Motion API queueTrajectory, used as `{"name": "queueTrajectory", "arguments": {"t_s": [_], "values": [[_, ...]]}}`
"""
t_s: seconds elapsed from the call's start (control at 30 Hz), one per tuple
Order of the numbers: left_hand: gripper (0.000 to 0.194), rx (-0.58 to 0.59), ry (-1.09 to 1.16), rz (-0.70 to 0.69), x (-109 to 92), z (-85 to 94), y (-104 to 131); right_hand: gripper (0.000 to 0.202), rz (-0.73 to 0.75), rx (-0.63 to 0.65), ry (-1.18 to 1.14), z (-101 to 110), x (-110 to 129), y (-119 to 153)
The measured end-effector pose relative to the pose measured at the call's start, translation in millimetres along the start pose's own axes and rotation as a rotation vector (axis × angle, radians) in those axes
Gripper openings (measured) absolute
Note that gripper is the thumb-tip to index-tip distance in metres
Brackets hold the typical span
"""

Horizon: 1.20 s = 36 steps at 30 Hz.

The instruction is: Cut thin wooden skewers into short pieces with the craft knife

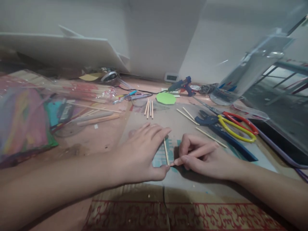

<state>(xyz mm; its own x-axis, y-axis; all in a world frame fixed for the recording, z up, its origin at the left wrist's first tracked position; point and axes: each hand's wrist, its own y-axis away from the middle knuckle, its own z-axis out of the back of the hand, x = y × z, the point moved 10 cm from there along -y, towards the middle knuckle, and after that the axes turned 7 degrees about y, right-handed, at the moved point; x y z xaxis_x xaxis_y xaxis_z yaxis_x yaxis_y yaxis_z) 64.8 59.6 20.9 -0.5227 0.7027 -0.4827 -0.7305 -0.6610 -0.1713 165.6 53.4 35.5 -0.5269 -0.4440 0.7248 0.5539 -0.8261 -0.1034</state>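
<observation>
Near the front edge of the sheet (168,117), the half-open left hand (146,150) spans a wooden stick (166,152); the curled right hand (202,157) grips a slim pale tool (205,150).

A pinkish table (91,146) carries a grey sheet (141,128), a glue gun (183,86) and a plastic-wrapped bundle of sticks (79,89).

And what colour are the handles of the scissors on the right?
One red, one yellow; best seen in the head view.
</observation>
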Motion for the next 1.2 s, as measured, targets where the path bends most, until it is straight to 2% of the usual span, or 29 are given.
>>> {"name": "queueTrajectory", "arguments": {"t_s": [0.4, 0.73, 0.93, 1.2], "values": [[0.082, 0.006, 0.017, 0.003, 0.6, -1.1, 0.7, 0.023, -0.002, 0.021, -0.026, -3.6, -3.9, 1.2], [0.09, 0.025, 0.008, 0.047, 5.1, -2.6, -0.2, 0.019, 0.002, -0.014, -0.005, 1.0, -0.3, -0.2], [0.081, 0.009, -0.001, 0.013, 5.0, -2.4, 0.3, 0.017, 0.028, -0.043, 0.016, 4.5, -1.1, 0.1], [0.083, -0.004, -0.019, 0.025, 5.5, -3.3, -1.1, 0.015, -0.008, -0.048, -0.029, 4.8, -5.1, -1.5]]}}
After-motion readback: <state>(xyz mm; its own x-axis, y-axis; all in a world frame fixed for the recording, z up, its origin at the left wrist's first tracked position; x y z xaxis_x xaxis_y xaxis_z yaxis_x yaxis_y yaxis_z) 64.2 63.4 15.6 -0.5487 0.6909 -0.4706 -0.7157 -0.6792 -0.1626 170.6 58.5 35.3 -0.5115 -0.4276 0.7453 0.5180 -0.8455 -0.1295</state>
